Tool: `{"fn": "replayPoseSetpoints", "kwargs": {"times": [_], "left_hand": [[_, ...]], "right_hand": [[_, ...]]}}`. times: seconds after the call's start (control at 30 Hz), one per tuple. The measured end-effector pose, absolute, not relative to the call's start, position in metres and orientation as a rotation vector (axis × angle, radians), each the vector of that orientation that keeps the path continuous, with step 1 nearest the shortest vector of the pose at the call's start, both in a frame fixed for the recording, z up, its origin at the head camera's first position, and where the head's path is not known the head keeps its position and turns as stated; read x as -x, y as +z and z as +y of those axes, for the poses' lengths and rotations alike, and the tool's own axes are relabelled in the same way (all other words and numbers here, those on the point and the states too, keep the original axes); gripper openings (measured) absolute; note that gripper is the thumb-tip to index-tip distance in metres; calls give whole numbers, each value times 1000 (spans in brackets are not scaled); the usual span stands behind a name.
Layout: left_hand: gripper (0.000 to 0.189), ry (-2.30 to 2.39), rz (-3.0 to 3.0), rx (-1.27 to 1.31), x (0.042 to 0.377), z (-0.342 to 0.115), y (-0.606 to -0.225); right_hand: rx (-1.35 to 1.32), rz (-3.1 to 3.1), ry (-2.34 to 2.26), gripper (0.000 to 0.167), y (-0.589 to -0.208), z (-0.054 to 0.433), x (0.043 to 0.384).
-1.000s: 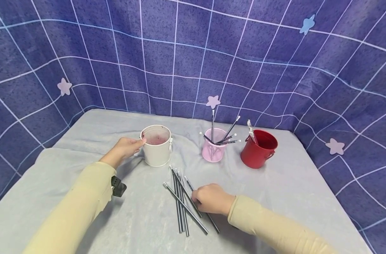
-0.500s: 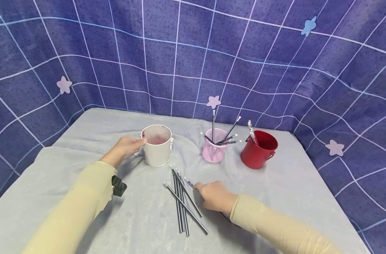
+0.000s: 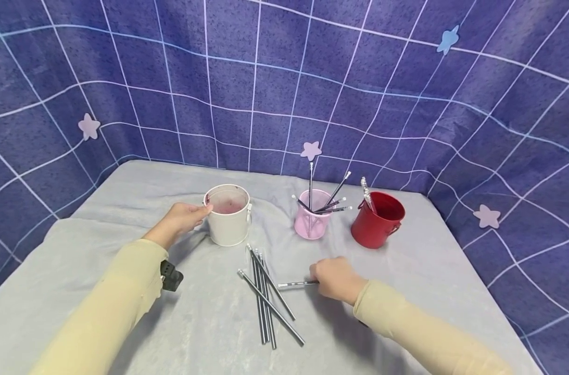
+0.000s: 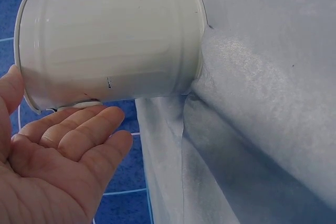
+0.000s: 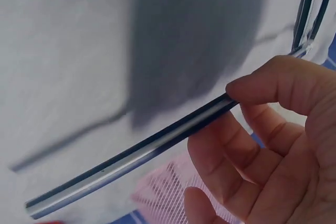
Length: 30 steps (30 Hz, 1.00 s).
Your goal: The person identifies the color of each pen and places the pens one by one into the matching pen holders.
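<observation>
My left hand (image 3: 183, 219) holds the white bucket (image 3: 229, 227) at its left side, thumb at the rim. In the left wrist view its fingers (image 4: 89, 135) lie against the bucket's side by a handle lug. My right hand (image 3: 337, 279) pinches a dark pencil (image 5: 142, 150) between thumb and fingers, off the tablecloth, its shadow beside it. The pencil's eraser end points left in the head view. Left of that hand lies a loose pile of dark pencils (image 3: 265, 307), one crossing over others.
A pink mesh pencil cup (image 3: 307, 226) with several dark pencils stands behind the right hand. Right of it is a red bucket (image 3: 373, 229) holding pale patterned pencils (image 3: 366, 194). A blue gridded curtain (image 3: 247, 94) borders the grey cloth-covered table (image 3: 195, 333).
My right hand has picked up the pencil on the pile's right side and moved right with it, turning it about level. My left hand stays at the white bucket.
</observation>
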<state>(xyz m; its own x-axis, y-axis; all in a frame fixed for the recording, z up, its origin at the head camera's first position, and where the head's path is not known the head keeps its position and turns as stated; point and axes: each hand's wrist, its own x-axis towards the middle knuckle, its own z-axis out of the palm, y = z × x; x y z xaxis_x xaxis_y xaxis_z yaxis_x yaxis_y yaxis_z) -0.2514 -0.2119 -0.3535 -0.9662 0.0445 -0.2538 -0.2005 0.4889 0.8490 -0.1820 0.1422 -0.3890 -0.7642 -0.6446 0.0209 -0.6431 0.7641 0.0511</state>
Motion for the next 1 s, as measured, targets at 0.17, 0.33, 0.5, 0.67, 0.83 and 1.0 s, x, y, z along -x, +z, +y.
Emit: {"fn": "replayPoseSetpoints", "kwargs": {"times": [0.17,0.33,0.5,0.67,0.83,1.0], "left_hand": [[63,1475,2497,122,251,-212,-354],[63,1450,2536,98,249,-213,-354],[63,1427,2559,84,249,-213,-354],[63,1445,2526,96,249,-212,-353],[64,1437,2514,103,250,-214,-351],[64,1436,2504,107,252,-214,-351]], "right_hand": [[-1067,-2905,-92,26,-384,160,184],[-1088,-2918,-63,26,-376,173,184],[-1149,-2996,-45,25,-358,180,191],[-1229,-3121,87,24,-338,182,205],[-1410,-3175,433,21,-315,177,226],[-1431,-3215,457,16,-289,166,238]]}}
